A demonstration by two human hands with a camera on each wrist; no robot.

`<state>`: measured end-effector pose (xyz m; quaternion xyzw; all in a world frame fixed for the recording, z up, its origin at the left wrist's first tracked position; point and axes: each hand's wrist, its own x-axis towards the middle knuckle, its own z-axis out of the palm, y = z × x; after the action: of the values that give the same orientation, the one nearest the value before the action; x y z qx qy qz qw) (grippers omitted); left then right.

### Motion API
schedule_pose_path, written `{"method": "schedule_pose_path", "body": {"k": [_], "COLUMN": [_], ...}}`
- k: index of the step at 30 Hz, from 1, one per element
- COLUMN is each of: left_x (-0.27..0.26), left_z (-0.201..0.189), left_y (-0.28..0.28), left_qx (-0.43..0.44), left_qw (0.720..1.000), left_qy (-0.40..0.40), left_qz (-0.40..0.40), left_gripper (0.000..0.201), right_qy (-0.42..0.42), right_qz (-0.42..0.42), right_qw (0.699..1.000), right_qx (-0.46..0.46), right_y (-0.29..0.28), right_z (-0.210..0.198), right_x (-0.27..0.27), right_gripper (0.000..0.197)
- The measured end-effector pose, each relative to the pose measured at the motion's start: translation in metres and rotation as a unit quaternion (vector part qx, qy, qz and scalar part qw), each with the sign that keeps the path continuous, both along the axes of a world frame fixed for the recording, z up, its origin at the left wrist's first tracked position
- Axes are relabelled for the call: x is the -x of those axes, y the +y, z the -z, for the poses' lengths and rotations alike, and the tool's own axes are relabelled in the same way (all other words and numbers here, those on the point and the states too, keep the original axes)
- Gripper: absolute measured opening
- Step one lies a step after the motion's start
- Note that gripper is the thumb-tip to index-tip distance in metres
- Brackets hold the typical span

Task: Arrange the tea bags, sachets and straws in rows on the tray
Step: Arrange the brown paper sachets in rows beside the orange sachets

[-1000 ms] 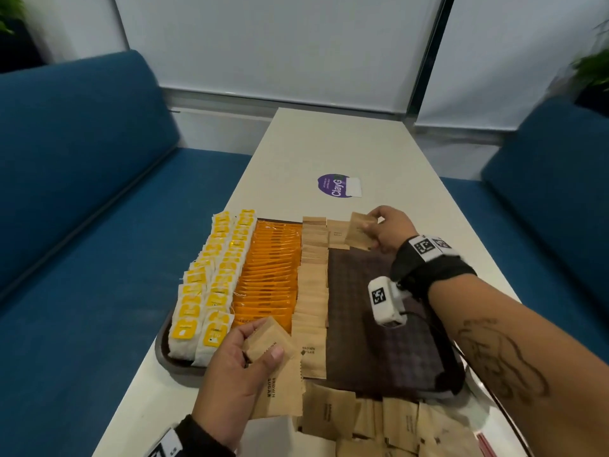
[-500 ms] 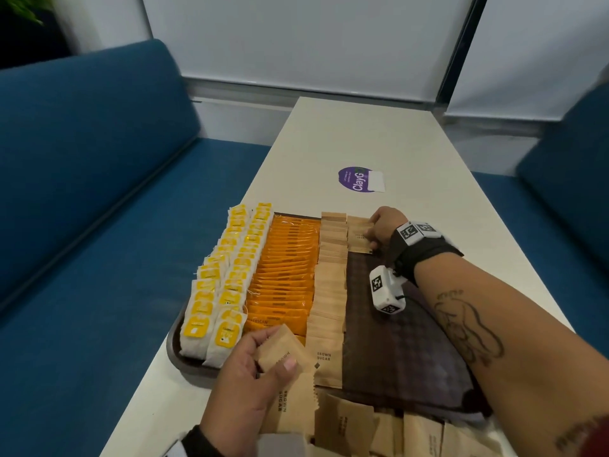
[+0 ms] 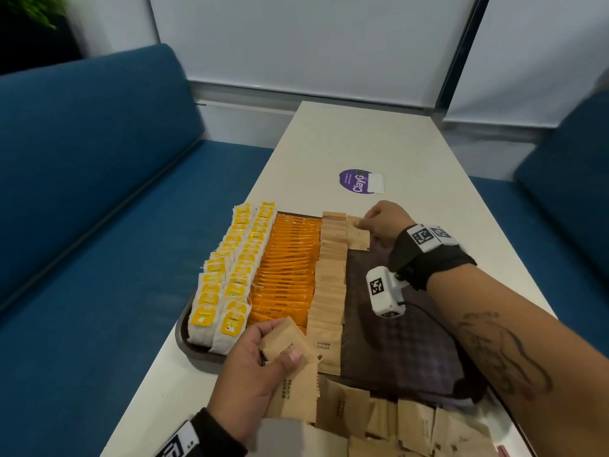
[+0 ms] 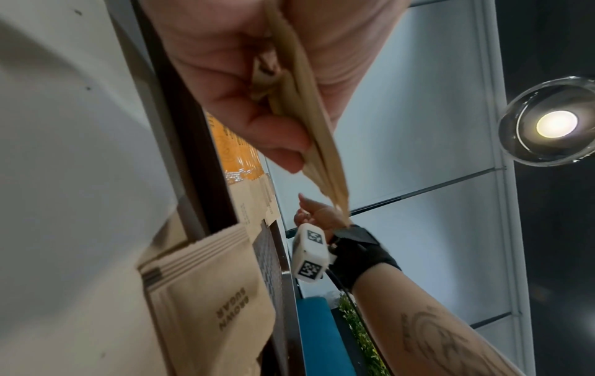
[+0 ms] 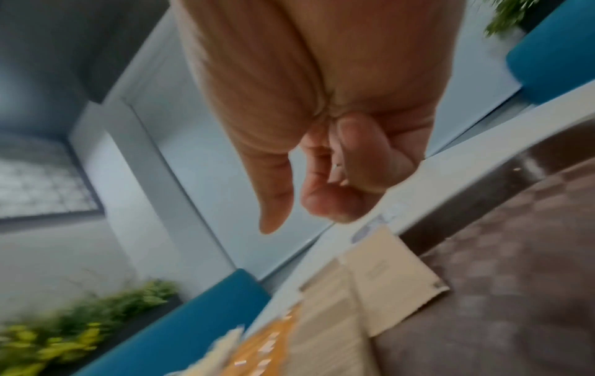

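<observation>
Between left hand (image 3: 253,361) thumb and fingers: brown sugar sachets (image 3: 286,346), pinched.

Tray (image 3: 184,341) on table (image 3: 346,140): tea bags (image 3: 227,278) left, sachets (image 3: 331,285) right; loose sachets (image 3: 412,427) before tray.

Left grip (image 3: 260,361) curled tight; right grip (image 3: 384,222) fingers loosely curled.
</observation>
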<state>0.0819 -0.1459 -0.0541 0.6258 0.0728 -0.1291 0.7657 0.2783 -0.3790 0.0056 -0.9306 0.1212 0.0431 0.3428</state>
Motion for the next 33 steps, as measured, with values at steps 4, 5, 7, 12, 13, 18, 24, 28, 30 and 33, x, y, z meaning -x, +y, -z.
{"method": "schedule_pose_path", "body": {"k": [4,5,7,12,13,18,24,28,30,33], "left_x": [0.0,0.0,0.001,0.006,0.007,0.012,0.009,0.001,-0.002,-0.004], "left_z": [-0.002,-0.004,-0.007,-0.014,-0.016,-0.017,-0.017,-0.017,-0.017,-0.018], "left_y": [-0.004,-0.006,-0.009,-0.015,-0.015,-0.017,-0.018,-0.016,-0.014,-0.013], "left_qx": [-0.008,-0.007,-0.008,-0.03,-0.031,-0.024,-0.041,-0.071,-0.079,-0.092], "left_qw": [1.0,1.0,0.999,0.996,0.995,0.995,0.997,0.995,0.995,0.995], "left_qy": [-0.022,-0.027,-0.039,-0.081,-0.087,-0.076,-0.052,-0.048,-0.043,-0.027], "left_qz": [-0.001,0.0,0.002,0.03,0.033,0.053,0.048,0.044,0.037,0.025], "left_gripper": [0.038,0.037,0.035,0.041,0.045,0.053,0.053,0.043,0.027,0.012], "right_qy": [0.058,0.082,0.131,0.166,0.171,0.176,0.175,0.143,0.086,0.036], "right_qz": [-0.141,-0.176,-0.221,-0.239,-0.231,-0.201,-0.163,-0.146,-0.094,0.028], "right_qw": [0.987,0.979,0.963,0.946,0.947,0.949,0.944,0.962,0.982,0.991], "right_qx": [-0.059,-0.061,-0.083,-0.141,-0.146,-0.166,-0.226,-0.181,-0.138,-0.129], "right_y": [0.027,0.033,0.043,0.059,0.061,0.06,0.047,0.043,0.032,0.002], "right_z": [-0.033,-0.037,-0.042,-0.035,-0.032,-0.024,-0.023,-0.026,-0.027,-0.022], "right_x": [0.065,0.08,0.109,0.158,0.163,0.177,0.164,0.147,0.125,0.079], "right_gripper": [0.024,0.025,0.025,0.02,0.017,0.008,0.01,0.006,0.009,0.016]}}
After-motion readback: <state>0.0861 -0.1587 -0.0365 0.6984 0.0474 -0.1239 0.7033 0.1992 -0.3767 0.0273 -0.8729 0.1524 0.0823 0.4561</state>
